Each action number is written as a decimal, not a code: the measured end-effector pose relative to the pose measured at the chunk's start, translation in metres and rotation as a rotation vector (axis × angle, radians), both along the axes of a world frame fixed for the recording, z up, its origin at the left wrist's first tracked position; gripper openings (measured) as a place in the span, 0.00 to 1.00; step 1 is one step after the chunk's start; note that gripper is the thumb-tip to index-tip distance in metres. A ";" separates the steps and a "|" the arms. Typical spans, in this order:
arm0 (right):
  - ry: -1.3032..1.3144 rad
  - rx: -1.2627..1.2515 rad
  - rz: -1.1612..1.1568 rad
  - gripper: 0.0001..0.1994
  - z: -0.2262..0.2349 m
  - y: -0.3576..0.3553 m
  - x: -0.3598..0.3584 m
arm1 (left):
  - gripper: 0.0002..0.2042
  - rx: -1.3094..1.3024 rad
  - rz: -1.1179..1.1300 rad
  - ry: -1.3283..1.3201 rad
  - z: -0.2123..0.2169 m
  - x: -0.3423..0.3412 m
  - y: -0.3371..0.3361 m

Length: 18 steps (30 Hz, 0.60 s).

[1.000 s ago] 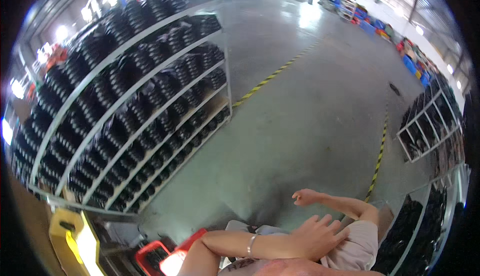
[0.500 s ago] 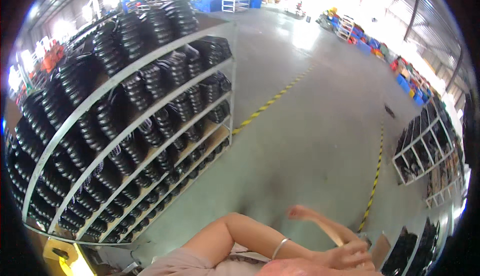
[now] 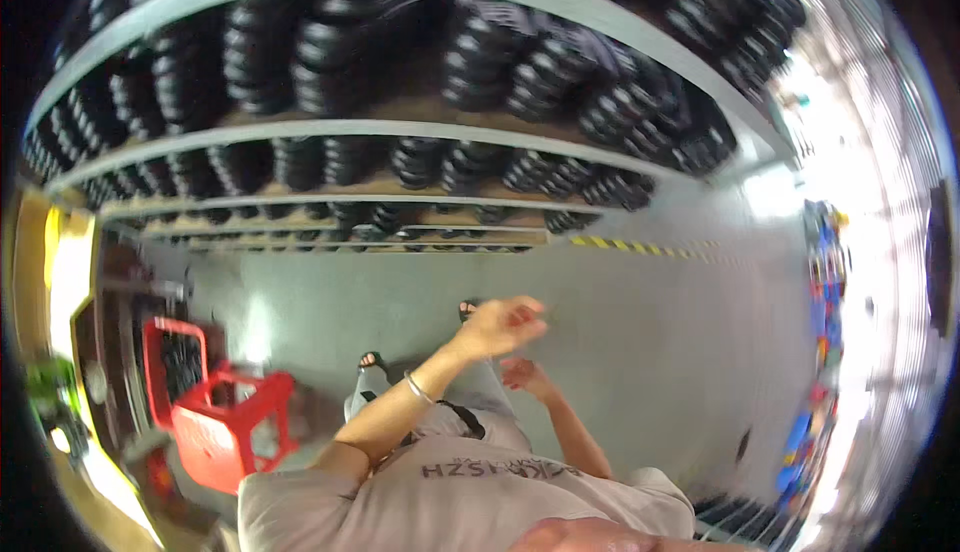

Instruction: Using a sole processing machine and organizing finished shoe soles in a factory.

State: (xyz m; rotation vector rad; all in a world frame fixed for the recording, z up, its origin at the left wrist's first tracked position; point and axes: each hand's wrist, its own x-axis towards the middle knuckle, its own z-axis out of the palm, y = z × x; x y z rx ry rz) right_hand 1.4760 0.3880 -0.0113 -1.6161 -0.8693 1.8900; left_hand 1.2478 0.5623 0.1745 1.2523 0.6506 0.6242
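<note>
My left hand (image 3: 503,326) is raised in front of my body with a silvery bangle (image 3: 419,388) on its wrist. Its fingers are loosely bent and a little blurred, with nothing visible in them. Lower and to the right, my right hand (image 3: 524,377) hangs near my thigh, fingers slightly apart and holding nothing I can see. Neither hand touches the tall rack (image 3: 400,132) ahead. On its shelves stand rows of stacked, shiny black pieces (image 3: 330,57) with rounded ends; their exact kind cannot be made out.
A red plastic stool (image 3: 225,432) stands at the left, beside a red upright frame (image 3: 150,377). Yellow-and-black floor tape (image 3: 640,248) runs past the rack's right end. Blue and coloured piles (image 3: 825,282) line the far right. Another dark-loaded rack (image 3: 740,522) is at lower right.
My view has swung left and down, so the rack lies straight ahead. My left hand, earlier against my right forearm, has moved away, and the two hands are apart.
</note>
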 end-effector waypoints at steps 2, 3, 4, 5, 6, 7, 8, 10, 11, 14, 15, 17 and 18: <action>0.191 0.063 -0.068 0.20 -0.033 0.066 0.007 | 0.13 -0.100 0.305 0.194 -0.100 -0.006 0.038; 0.182 0.089 -0.014 0.21 -0.041 0.105 -0.005 | 0.13 -0.221 0.471 0.195 -0.142 -0.017 0.042; 0.120 -0.033 0.044 0.21 -0.047 0.154 -0.004 | 0.13 -0.366 0.635 0.130 -0.184 -0.021 0.052; 0.036 -0.159 0.049 0.21 -0.060 0.177 -0.007 | 0.13 -0.520 0.742 0.056 -0.220 -0.021 0.048; -0.020 -0.212 0.081 0.20 -0.076 0.201 -0.002 | 0.12 -0.582 0.921 0.084 -0.232 -0.010 0.050; -0.084 -0.258 0.111 0.20 -0.088 0.219 0.005 | 0.12 -0.646 1.094 0.111 -0.242 0.004 0.052; -0.106 -0.303 0.175 0.20 -0.100 0.222 -0.010 | 0.12 -0.704 1.151 0.102 -0.261 0.004 0.039; -0.062 -0.365 -0.036 0.20 -0.118 0.237 -0.003 | 0.13 -0.998 1.311 -0.054 -0.283 0.028 0.036; -0.099 -0.397 0.035 0.20 -0.128 0.238 -0.006 | 0.13 -1.050 1.373 -0.087 -0.302 0.031 0.028; -0.118 -0.451 0.215 0.22 -0.164 0.218 0.004 | 0.14 -1.125 1.435 -0.142 -0.373 0.039 0.000; -0.159 -0.467 0.243 0.22 -0.176 0.222 0.019 | 0.15 -1.048 1.438 0.017 -0.390 0.045 0.004; -0.277 -0.476 -0.006 0.29 -0.203 0.235 0.056 | 0.17 -0.879 1.422 0.227 -0.420 0.057 0.016; -0.309 -0.357 0.002 0.37 -0.222 0.266 0.091 | 0.18 -0.756 1.416 0.235 -0.422 0.062 0.050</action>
